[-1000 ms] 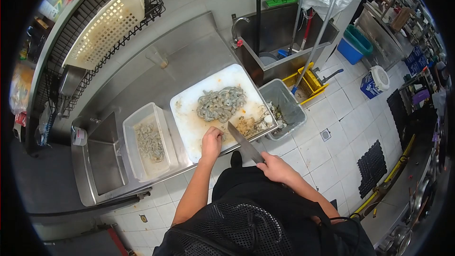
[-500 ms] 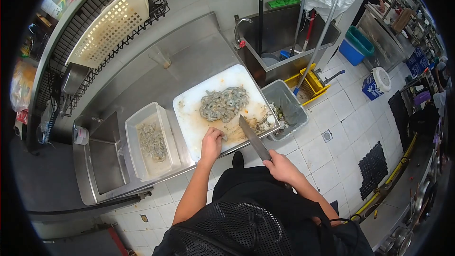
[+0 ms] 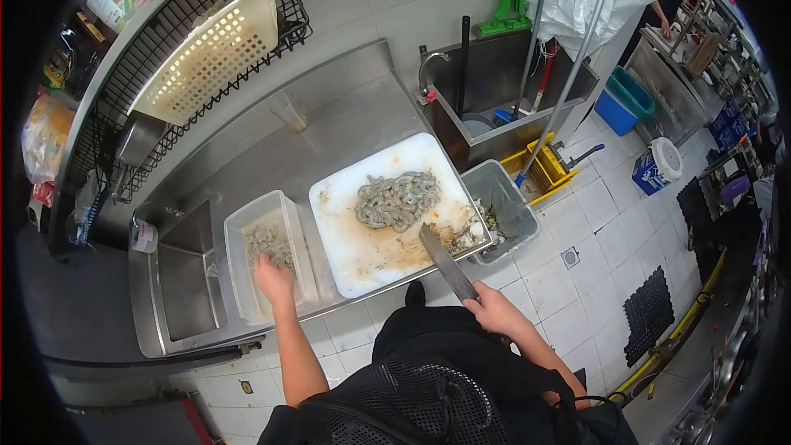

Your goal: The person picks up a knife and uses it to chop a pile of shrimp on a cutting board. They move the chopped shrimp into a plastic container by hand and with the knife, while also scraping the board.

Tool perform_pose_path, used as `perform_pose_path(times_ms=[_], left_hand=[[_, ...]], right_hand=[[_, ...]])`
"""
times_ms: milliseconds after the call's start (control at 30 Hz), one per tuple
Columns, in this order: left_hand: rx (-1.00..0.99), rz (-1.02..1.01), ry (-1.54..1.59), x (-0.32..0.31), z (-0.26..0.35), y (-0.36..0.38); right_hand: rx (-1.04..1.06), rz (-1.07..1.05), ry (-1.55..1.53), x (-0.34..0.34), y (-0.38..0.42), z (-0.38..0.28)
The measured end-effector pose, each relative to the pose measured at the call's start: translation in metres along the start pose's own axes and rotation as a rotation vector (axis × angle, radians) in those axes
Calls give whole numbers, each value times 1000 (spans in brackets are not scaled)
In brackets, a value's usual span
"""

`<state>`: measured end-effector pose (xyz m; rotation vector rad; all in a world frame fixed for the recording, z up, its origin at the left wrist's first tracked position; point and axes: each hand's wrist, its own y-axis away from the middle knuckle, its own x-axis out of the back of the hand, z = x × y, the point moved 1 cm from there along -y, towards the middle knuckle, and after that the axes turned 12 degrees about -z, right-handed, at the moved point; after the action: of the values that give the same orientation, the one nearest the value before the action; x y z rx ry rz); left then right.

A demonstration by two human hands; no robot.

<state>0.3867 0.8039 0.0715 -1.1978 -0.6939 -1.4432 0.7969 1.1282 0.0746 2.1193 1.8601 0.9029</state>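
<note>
Steel bench [image 3: 350,111] carries the board [image 3: 334,227], where shrimp [image 3: 400,199] lie heaped, and the tub [image 3: 301,251], holding more. My right grip [image 3: 496,311] is wrapped around the knife [image 3: 449,266], blade crossing the board's edge; my left grip [image 3: 274,280] is over the tub, whether holding any I cannot tell. Slime on my right grip could make the knife slip.

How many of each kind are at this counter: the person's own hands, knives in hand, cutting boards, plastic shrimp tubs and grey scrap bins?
Left hand and right hand: 2
Knife: 1
Cutting board: 1
Shrimp tub: 1
Scrap bin: 1
Total: 6
</note>
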Motion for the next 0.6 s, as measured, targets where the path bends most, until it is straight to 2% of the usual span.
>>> perform_pose_path(times_ms=[33, 100, 167, 200, 267, 333, 367, 433, 533, 567, 600], left_hand=[[-3, 0, 3, -3, 11, -2], [-187, 60, 164, -17, 67, -1], [-350, -246, 464, -61, 124, -2], [-478, -405, 399, -57, 168, 5], [-636, -402, 378, -84, 215, 12], [-590, -419, 298, -104, 225, 13], [-554, -439, 205, -111, 229, 13], [-556, -451, 226, -111, 225, 8], [-545, -513, 232, -90, 219, 8], [-513, -528, 244, -89, 217, 8], [-571, -526, 212, -87, 217, 12]], right_hand=[[22, 20, 15, -3, -1, 0], [15, 22, 13, -6, -3, -3], [1, 5, 27, -7, -4, 0], [-28, -14, 5, -8, -6, 4], [-67, -34, -5, -8, -1, 4], [-180, -104, -248, -2, 6, -6], [-182, -100, -243, 1, 8, -5], [-203, -69, -302, -2, 9, 2], [-217, 43, -233, -12, -16, 59], [-209, 35, -246, -11, -19, 60], [-218, 35, -308, -11, -21, 59]])
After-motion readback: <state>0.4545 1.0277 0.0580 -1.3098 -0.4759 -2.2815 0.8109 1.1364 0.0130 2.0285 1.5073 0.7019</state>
